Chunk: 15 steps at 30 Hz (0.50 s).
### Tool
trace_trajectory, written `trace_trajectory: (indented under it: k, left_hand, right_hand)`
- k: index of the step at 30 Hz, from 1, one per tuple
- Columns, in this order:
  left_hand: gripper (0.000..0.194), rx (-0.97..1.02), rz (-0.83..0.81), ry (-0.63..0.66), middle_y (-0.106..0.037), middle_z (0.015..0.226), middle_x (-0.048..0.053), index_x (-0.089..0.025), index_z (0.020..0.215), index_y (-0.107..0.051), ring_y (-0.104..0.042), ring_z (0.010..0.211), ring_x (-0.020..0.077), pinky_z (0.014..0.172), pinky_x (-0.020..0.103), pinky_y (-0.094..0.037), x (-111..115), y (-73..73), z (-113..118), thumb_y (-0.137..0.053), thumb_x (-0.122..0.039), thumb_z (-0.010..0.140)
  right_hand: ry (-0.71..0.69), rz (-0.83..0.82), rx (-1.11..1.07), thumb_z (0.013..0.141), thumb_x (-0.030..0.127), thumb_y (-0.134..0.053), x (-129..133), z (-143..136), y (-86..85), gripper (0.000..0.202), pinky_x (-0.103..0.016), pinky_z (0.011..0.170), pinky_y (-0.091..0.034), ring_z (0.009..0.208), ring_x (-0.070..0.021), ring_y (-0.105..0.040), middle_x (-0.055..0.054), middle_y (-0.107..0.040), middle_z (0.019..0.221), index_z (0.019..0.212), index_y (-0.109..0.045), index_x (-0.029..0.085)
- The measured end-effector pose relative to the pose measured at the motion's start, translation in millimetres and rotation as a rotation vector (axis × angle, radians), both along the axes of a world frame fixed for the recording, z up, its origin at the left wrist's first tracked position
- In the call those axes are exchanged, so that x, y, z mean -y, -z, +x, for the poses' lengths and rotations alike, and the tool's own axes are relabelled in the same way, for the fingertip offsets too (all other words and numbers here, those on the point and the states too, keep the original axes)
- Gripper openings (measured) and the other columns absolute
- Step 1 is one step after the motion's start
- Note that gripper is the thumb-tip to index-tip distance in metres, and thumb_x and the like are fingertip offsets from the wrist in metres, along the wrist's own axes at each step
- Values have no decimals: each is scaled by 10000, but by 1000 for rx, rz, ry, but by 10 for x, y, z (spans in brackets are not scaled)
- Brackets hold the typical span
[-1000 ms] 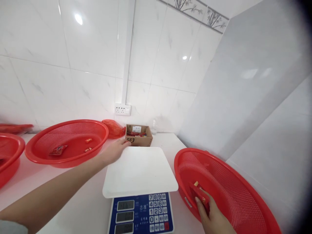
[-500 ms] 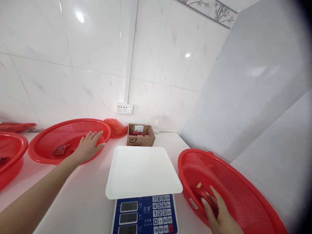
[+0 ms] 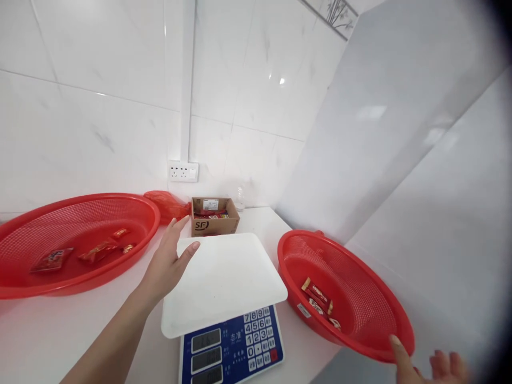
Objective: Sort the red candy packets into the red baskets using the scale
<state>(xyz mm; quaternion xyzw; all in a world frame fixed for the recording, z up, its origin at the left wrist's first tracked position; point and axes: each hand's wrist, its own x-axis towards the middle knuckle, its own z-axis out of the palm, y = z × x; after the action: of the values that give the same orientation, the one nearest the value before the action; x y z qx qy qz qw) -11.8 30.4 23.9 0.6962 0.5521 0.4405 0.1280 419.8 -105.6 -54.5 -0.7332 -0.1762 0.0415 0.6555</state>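
Note:
My left hand [image 3: 170, 261] is spread over the left edge of the white tray [image 3: 224, 277] of a blue weighing scale [image 3: 236, 346], holding nothing. At the lower right, my right hand [image 3: 428, 368] is partly cut off by the frame, fingers apart, its thumb at the outer rim of the right red basket [image 3: 344, 256]. Several red and cream packets [image 3: 318, 295] lie in that basket. The left red basket [image 3: 80, 200] holds several red packets [image 3: 98, 250].
Behind the scale a small cardboard box [image 3: 215, 226] with packets stands beside a red plastic bag [image 3: 166, 205]. A clear container [image 3: 240, 200] is near the wall. A socket plate [image 3: 183, 171] is fixed on the tiled wall.
My left hand has moved right, from the left basket to the scale tray. My right hand has let go of red packets and moved out to the basket's right rim. The view has turned right.

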Motion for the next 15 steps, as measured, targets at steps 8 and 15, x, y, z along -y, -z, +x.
trace_trajectory:
  k: [8,15]
  left_hand:
    - [619,83,-45,40,-352,1506,91,-229,1422,-303,-258,1400,297,1081,504,-323,27,-138,-82,-417,-542,900]
    - [605,91,-82,97,-381,1491,86,-242,1410,-330,-360,1352,286,1003,429,-429,100,-176,-149,-419,-546,895]
  right_hand:
    - [-141,267,-647,645,235,-721,-121,13,204,186,-177,488,-512,563,-79,-557,33,-605,785,775,-594,199]
    - [-126,366,-616,578,65,-639,-315,-61,-14,218,-157,328,-365,400,-57,-430,75,-502,575,658,-488,200]
